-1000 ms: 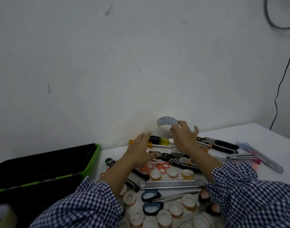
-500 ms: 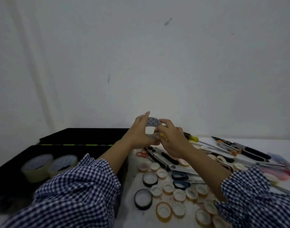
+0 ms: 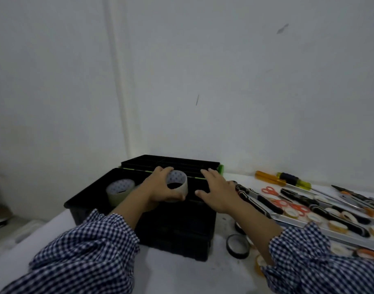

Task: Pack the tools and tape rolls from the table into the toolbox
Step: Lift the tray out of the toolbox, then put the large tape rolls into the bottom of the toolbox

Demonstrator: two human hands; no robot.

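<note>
Left hand (image 3: pixel 160 187): grips a tape roll (image 3: pixel 177 185), fingers curled around it, above the open black toolbox (image 3: pixel 177 225).
Right hand (image 3: pixel 218 193): fingers spread, holding nothing, just right of the roll.

Your left forearm (image 3: pixel 130 205) hides part of the wide clear tape roll (image 3: pixel 120 187) in the black plastic toolbox (image 3: pixel 175 234); interior too dark to read. Silver metal bar (image 3: pixel 328 231) runs off right edge.

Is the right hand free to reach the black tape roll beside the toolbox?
Probably yes: the right hand is open and holds nothing, and the black tape roll lies uncovered beside the toolbox, close to that forearm.
</note>
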